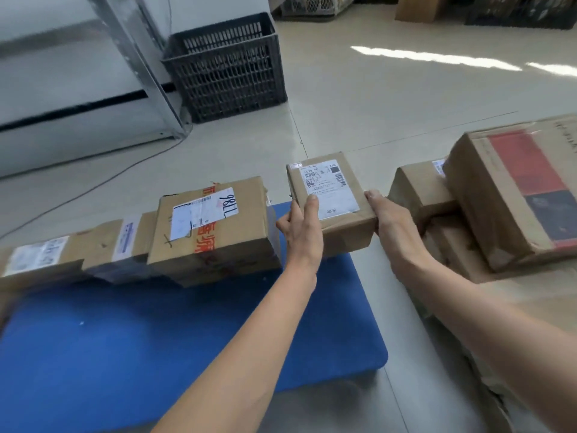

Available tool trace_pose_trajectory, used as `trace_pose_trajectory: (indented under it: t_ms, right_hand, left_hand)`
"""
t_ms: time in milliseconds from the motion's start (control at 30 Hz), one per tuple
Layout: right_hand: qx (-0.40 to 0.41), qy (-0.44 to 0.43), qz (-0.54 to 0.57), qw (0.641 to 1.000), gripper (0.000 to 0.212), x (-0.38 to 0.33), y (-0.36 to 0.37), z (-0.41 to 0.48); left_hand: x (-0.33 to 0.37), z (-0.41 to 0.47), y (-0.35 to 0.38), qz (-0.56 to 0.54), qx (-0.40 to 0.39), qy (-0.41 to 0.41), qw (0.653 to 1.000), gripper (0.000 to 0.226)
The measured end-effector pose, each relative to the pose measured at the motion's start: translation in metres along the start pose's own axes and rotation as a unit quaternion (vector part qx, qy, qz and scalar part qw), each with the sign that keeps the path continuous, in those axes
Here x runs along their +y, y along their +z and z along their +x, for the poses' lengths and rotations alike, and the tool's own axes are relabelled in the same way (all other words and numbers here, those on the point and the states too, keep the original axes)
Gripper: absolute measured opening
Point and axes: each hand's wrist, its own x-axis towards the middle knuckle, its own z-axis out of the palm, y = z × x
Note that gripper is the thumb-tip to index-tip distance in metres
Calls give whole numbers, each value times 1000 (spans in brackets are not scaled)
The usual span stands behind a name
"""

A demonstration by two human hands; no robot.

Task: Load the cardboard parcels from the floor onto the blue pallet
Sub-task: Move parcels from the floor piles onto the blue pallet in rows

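A small cardboard parcel (335,195) with a white shipping label is held between both hands above the far right corner of the blue pallet (187,339). My left hand (301,228) grips its left side, thumb on top. My right hand (390,220) grips its right side. On the pallet's far edge stands a row of parcels: a box marked "9877" (215,229) and lower, longer boxes (62,260) to its left. On the floor at the right lie more parcels, among them a large box with a red and black panel (515,195) resting on smaller boxes (418,189).
A black slatted plastic crate (228,67) stands on the tiled floor behind the pallet, next to a metal frame leg (150,73) and a white panel. A thin cable (103,179) runs over the floor. More crates and a box are far back right.
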Motion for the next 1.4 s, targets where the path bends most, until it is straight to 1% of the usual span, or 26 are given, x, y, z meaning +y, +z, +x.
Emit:
trace_pose_trajectory:
  t_ms: [100,167,267,333,400,533,633,700,800,900,967,1067,1100,1200,1233,1400]
  right_hand:
    - [-13,10,-2,1000,46,19,16,-8]
    - [-15,19,0,1000,43,29,23,-14]
    - [-26,24,8,999,45,41,29,-20]
    - [-40,35,15,998,50,47,30,-21]
    - [-45,48,18,998,53,51,31,-20]
    - [-37,48,22,998,53,55,33,-17]
    - [-20,53,31,998,58,56,35,-16]
    - [-22,50,28,998,61,58,36,-16]
    - [-30,46,33,998,69,61,36,-16]
    - [-40,47,45,997,82,61,37,-14]
    - [-57,47,57,996,84,62,38,-13]
    - [-69,47,59,995,80,66,37,-9]
    - [-77,49,56,994,74,67,36,-7]
    - [-111,49,42,992,47,68,37,-2]
    - [-115,45,40,992,43,68,37,-2]
    - [-113,31,42,992,37,65,41,1]
  left_hand:
    - [-18,-2,-8,4,-11,-34,999,58]
    - [-25,-5,-14,2,-20,-38,999,48]
    - [-35,-9,-20,-1,-43,-53,998,71]
    - [-42,-10,-23,2,-48,-59,997,75]
    - [-45,-11,-26,5,-55,-49,997,75]
    - [-49,-13,-23,22,-53,-8,998,75]
    - [-50,-15,-21,60,-21,57,996,57]
    - [-51,-18,-20,92,-18,86,992,57]
    - [-51,-16,-21,116,-31,82,989,57]
    - [-51,-15,-21,129,-42,71,988,65]
    - [-51,-14,-20,143,-41,70,986,70]
    - [-50,-11,-19,145,-32,74,986,69]
    - [-49,-10,-19,142,-28,75,987,67]
    - [-48,-9,-18,137,-19,75,988,63]
    - [-47,-8,-18,136,-19,74,988,64]
    - [-45,-4,-19,131,-20,71,989,67]
